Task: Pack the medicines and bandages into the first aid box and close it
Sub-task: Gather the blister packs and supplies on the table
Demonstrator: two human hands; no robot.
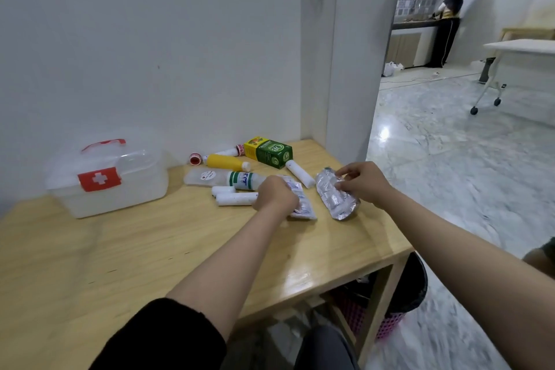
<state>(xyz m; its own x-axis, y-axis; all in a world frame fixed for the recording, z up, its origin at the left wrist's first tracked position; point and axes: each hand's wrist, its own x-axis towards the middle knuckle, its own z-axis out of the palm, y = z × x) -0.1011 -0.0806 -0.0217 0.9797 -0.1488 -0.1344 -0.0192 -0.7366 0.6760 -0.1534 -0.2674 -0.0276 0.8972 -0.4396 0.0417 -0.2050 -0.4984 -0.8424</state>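
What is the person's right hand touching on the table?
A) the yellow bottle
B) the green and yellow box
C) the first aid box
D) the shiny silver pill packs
D: the right hand has its fingers on the shiny silver pill packs near the table's right edge, while the first aid box sits shut and untouched far to the left.

White packet (303, 204) half hidden (label blurred).
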